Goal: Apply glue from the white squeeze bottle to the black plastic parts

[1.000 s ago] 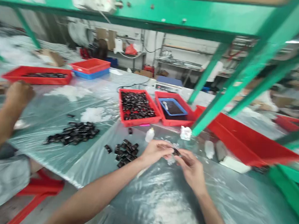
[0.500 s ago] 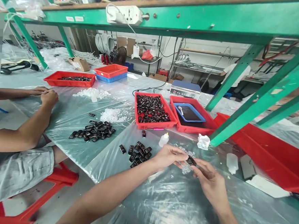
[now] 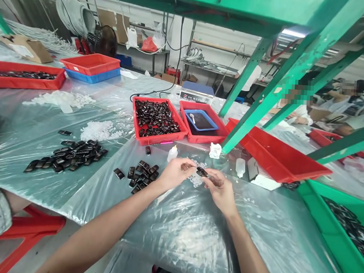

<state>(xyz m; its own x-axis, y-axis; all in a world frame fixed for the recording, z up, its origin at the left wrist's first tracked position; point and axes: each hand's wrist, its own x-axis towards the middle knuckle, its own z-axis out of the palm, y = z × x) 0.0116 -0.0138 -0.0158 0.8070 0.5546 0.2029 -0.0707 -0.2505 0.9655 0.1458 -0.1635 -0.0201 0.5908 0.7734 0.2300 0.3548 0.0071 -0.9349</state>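
A small glossy black part (image 3: 201, 171) is pinched in the fingers of my right hand (image 3: 222, 190). Just left of it, my left hand (image 3: 177, 172) has its fingers pressed together near the part; what they hold, if anything, is too small to name. Under and behind both hands lie small clear pieces (image 3: 197, 180) on the plastic-covered table (image 3: 191, 224). A loose pile of black parts (image 3: 142, 173) lies left of my left hand. Behind that hand stands a small white bottle with a yellow tip (image 3: 172, 153).
Behind are a red tray of black parts (image 3: 158, 118) and a red tray holding a blue one (image 3: 202, 120). Green posts (image 3: 241, 128) rise on the right, near a green bin (image 3: 317, 204). Another black pile (image 3: 71, 154) lies left, near a person's leg.
The view has swung to the right, bringing in the green bin. My left hand's fingertips have come slightly away from the black part, which stays in my right hand.
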